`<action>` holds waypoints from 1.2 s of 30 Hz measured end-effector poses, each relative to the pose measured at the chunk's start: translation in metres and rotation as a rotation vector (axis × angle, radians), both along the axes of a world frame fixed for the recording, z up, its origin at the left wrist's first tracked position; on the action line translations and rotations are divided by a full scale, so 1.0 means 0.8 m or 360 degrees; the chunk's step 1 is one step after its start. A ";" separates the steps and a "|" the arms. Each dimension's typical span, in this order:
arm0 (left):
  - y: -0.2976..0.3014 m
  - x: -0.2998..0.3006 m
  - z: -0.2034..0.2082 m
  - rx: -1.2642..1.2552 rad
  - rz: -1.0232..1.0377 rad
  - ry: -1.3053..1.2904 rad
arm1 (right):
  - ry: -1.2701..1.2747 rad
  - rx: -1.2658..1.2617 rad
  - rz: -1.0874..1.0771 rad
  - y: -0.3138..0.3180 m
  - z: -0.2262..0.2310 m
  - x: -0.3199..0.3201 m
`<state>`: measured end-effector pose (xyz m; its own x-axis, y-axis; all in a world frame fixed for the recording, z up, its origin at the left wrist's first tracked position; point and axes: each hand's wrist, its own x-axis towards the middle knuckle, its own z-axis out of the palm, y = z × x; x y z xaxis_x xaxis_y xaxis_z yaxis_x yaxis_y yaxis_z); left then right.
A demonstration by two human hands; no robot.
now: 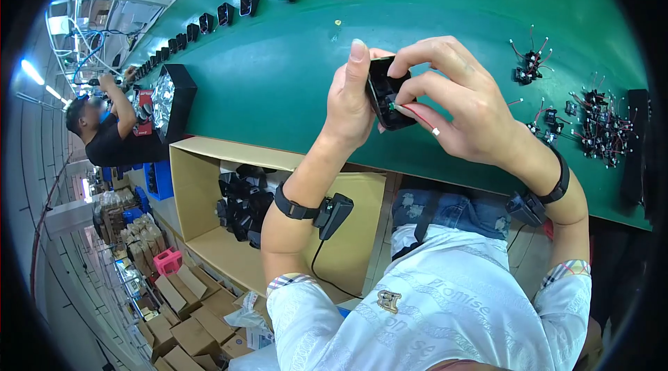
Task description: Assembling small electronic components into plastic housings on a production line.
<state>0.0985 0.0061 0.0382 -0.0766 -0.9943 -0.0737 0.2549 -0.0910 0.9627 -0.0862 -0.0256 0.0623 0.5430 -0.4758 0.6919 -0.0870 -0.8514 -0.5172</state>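
My left hand (350, 96) grips an open black plastic housing (380, 86) by its side, thumb up along the edge, above the green table. Inside the housing, the fingers of my right hand (459, 96) pinch a small part with a red wire (422, 118) that ends in a white connector (436, 132). The part itself is mostly hidden by my fingertips. To the right on the table lie a small bunch of wired black parts (530, 67) and a larger heap of wired parts (604, 124).
A curved row of black housings (249, 2) runs along the table's far edge. Below the table edge stands a cardboard box (209, 239) with black pieces inside. At the far left a co-worker (115, 124) works beside a black box lined with foil (164, 103).
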 end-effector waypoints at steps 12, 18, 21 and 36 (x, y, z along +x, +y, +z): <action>0.000 0.003 -0.002 -0.0061 0.0047 0.0061 | 0.0153 0.0305 0.0085 0.000 0.007 -0.007; 0.002 0.000 0.001 -0.0003 -0.0107 -0.0182 | 0.0306 0.0261 0.0084 -0.003 0.000 -0.009; 0.000 0.005 0.002 -0.0046 -0.0225 -0.0140 | 0.0327 0.0238 0.0141 -0.004 -0.002 -0.010; -0.003 0.002 0.011 0.0105 -0.0332 -0.0368 | 0.0319 0.0737 0.0404 -0.029 -0.008 -0.018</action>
